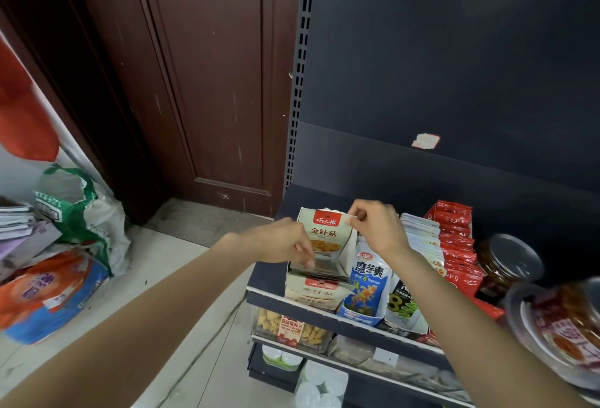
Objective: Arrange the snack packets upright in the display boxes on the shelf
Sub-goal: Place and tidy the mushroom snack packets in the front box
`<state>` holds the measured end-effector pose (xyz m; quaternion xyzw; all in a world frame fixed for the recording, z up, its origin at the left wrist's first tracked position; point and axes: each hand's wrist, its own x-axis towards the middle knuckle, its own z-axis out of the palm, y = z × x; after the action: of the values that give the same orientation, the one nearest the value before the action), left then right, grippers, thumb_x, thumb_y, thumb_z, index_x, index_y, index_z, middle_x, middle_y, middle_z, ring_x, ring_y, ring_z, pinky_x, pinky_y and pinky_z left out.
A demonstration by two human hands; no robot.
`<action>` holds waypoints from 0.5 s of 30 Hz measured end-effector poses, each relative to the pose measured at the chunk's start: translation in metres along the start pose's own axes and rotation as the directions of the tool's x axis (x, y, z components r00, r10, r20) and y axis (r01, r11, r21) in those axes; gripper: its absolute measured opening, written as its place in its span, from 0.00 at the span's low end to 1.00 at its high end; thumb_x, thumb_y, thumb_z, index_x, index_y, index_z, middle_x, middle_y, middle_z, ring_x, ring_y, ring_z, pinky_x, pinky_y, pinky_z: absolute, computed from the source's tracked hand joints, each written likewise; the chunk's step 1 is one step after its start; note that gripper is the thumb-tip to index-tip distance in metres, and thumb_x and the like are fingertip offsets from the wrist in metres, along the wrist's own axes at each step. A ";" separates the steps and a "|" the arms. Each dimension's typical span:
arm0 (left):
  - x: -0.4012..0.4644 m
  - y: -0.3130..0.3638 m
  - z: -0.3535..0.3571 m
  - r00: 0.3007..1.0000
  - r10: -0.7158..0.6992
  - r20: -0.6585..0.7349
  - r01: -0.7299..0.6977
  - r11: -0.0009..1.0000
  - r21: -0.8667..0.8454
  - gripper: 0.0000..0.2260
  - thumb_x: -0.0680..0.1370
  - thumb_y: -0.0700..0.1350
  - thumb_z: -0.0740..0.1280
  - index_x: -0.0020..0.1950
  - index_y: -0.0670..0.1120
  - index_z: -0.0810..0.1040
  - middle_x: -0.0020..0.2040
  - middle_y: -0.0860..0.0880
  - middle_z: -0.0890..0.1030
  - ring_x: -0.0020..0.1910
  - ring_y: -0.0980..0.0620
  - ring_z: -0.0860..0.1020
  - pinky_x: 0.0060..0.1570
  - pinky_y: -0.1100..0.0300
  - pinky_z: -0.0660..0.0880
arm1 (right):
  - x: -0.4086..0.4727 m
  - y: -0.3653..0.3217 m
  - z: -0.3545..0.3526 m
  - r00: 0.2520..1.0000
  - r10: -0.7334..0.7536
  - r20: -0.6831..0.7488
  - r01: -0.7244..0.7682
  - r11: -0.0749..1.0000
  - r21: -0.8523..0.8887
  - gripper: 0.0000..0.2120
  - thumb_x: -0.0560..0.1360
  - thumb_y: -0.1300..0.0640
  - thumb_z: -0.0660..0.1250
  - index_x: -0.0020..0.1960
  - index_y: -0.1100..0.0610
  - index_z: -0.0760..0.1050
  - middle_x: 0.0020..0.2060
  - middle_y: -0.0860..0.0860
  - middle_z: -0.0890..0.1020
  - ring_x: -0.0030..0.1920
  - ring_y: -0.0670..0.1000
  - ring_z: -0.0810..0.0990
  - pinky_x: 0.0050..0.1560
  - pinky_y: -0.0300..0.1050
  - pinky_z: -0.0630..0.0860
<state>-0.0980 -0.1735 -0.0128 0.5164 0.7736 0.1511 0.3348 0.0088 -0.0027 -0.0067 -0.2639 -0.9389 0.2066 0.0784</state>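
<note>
So the thing everything hinges on here: the cream snack packet (pixel 325 232) with the red logo is standing upright at the back of the leftmost display box (pixel 316 273), near the left end of the shelf (pixel 350 321), and its long axis is running straight up and down. The right hand (pixel 373 224) is sitting right at its top right corner, pinching that corner between thumb and fingertips, so it's the one actually steering the packet. The left hand (pixel 285 242) is lower down at the packet's left edge, fingers curling down into the open middle of the box; looks like they're touching the flatter packets lying there, but I can't tell if it's really gripping one.

My guess is the next bit is about keeping that packet vertical while the low ones get tipped up against it. The neighbouring blue packets (pixel 368 281) are standing just beside the box on the right, right under the right wrist, so there isn't much elbow room that side.
</note>
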 end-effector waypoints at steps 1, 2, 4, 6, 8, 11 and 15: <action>0.000 -0.002 0.001 1.000 -0.001 0.008 0.001 1.000 -0.007 0.13 0.76 0.46 0.68 0.60 0.47 0.80 0.63 0.52 0.78 0.62 0.54 0.74 0.53 0.66 0.70 | 0.000 0.000 0.000 1.000 -0.001 -0.001 0.001 1.000 -0.003 0.01 0.75 0.58 0.68 0.46 0.54 0.78 0.42 0.50 0.81 0.44 0.50 0.79 0.42 0.45 0.76; -0.001 -0.004 0.002 1.000 -0.007 0.017 0.007 1.000 -0.011 0.13 0.76 0.45 0.68 0.60 0.47 0.80 0.64 0.52 0.77 0.62 0.53 0.74 0.53 0.65 0.70 | 0.000 0.000 0.001 1.000 -0.003 -0.002 0.003 1.000 -0.006 0.01 0.75 0.58 0.68 0.46 0.55 0.78 0.42 0.50 0.82 0.44 0.50 0.80 0.41 0.45 0.76; -0.003 -0.007 0.002 0.999 -0.019 0.027 0.019 1.000 -0.011 0.13 0.76 0.42 0.68 0.60 0.47 0.80 0.64 0.52 0.77 0.63 0.53 0.74 0.54 0.64 0.71 | -0.001 0.000 0.001 1.000 -0.008 -0.004 0.008 1.000 -0.011 0.01 0.75 0.58 0.67 0.46 0.55 0.78 0.42 0.50 0.82 0.44 0.50 0.79 0.39 0.42 0.73; -0.004 -0.007 -0.001 1.000 -0.005 0.029 0.005 1.000 0.008 0.13 0.76 0.41 0.69 0.59 0.47 0.81 0.63 0.52 0.77 0.60 0.53 0.75 0.52 0.65 0.72 | 0.000 0.000 0.002 1.000 -0.015 -0.004 0.015 1.000 -0.019 0.01 0.75 0.59 0.67 0.46 0.56 0.78 0.42 0.51 0.82 0.43 0.50 0.79 0.38 0.41 0.71; -0.006 -0.007 -0.004 0.999 0.025 0.025 -0.026 0.998 0.060 0.12 0.75 0.40 0.69 0.59 0.47 0.81 0.61 0.51 0.79 0.57 0.52 0.77 0.50 0.64 0.73 | 0.000 0.001 0.003 1.000 -0.016 -0.005 0.016 1.000 -0.019 0.01 0.75 0.59 0.68 0.46 0.56 0.77 0.42 0.51 0.82 0.43 0.50 0.79 0.38 0.41 0.72; -0.009 -0.012 -0.007 0.999 0.037 0.041 -0.040 0.994 0.100 0.14 0.75 0.38 0.69 0.60 0.47 0.81 0.62 0.51 0.79 0.56 0.52 0.77 0.48 0.65 0.72 | 0.000 0.003 0.005 1.000 -0.015 -0.017 0.015 1.000 -0.013 0.00 0.75 0.60 0.68 0.45 0.56 0.77 0.42 0.52 0.82 0.42 0.50 0.79 0.38 0.42 0.73; -0.010 -0.016 -0.004 0.997 0.028 0.074 -0.037 0.991 0.129 0.16 0.75 0.39 0.70 0.62 0.49 0.79 0.64 0.54 0.77 0.50 0.58 0.73 0.45 0.70 0.69 | 0.000 0.003 0.006 0.999 -0.029 -0.040 0.028 1.000 -0.007 0.02 0.74 0.61 0.68 0.43 0.56 0.77 0.40 0.51 0.81 0.41 0.51 0.79 0.39 0.45 0.76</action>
<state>-0.1095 -0.1892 -0.0157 0.5546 0.7608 0.0872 0.3255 0.0085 -0.0026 -0.0127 -0.2548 -0.9415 0.1969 0.0994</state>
